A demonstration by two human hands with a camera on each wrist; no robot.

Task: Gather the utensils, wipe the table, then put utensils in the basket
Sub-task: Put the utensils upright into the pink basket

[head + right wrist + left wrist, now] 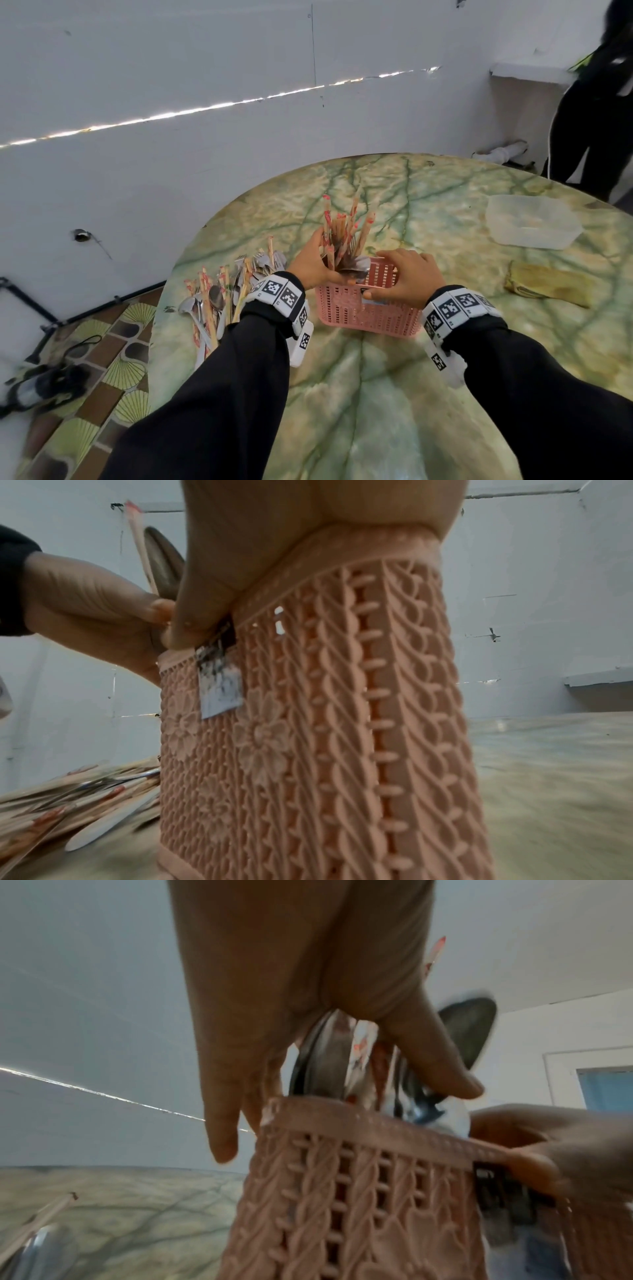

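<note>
My left hand [310, 262] grips bundle of chopsticks and spoons [342, 236] standing in pink basket [370, 315] mid-desk [376, 394]. My right hand [407, 277] clamps basket's near rim. Loose utensil pile [222, 294] lies left.

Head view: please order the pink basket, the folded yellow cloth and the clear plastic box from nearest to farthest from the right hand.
1. Pink basket: the right hand grips its rim.
2. Yellow cloth: on the table, to the hand's right.
3. Clear plastic box: farther back, on the right.
</note>
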